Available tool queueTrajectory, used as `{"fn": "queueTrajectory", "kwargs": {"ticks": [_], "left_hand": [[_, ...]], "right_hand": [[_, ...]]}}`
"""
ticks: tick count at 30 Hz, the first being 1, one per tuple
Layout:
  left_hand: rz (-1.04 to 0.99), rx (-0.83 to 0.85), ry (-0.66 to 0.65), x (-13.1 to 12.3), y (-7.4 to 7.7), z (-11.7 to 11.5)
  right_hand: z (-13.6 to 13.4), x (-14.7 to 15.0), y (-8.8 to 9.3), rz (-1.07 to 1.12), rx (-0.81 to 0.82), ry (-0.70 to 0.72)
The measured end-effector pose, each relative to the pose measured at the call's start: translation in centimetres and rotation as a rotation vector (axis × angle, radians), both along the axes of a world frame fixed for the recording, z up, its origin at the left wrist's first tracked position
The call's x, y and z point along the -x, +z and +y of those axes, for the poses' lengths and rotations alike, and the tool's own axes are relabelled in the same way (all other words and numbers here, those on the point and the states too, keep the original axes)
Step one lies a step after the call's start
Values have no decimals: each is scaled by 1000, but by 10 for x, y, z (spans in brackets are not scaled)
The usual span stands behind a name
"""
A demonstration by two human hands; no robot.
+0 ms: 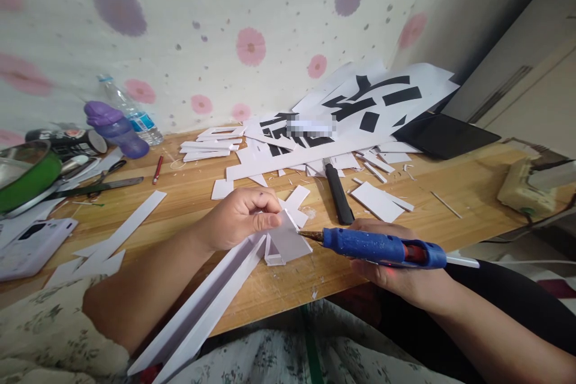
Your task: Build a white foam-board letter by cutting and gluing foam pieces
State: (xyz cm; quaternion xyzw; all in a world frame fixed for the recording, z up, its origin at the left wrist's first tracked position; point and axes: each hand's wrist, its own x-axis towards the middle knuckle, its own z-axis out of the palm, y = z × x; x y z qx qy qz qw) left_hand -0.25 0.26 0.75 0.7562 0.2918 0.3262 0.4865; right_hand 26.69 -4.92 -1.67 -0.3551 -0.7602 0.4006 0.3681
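My left hand [240,216] is closed, pinching the top edge of a small white foam-board piece [288,240] that stands at the end of a long white foam-board channel [211,300]. The channel runs from the table's front edge down toward my lap. My right hand [396,270] grips a blue hot glue gun [382,247], held level. Its metal nozzle [308,233] points left and touches the right edge of the small piece.
A black utility knife [339,193] lies just behind the glue gun. White board offcuts [378,201] and strips [128,225] litter the wooden table [450,192]. Printed sheets with black shapes [360,105], a dark tablet [445,135], a purple bottle [117,129], a green pan [27,177] and a red pen [157,170] stand around.
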Motion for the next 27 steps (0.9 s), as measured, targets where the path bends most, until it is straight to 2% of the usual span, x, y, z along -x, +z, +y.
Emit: {"fn": "queueTrajectory", "kwargs": {"ticks": [12,19,27], "left_hand": [[-24,-47,-78,1,-2,0],[-1,-94,-141,0,0,0],[35,-80,-192,-2,2,-2]], "right_hand": [[-1,0,-5,-15,41,-45],[-1,7,4,-48,-34,-38],[0,8,0,-73,-74,-72]]}}
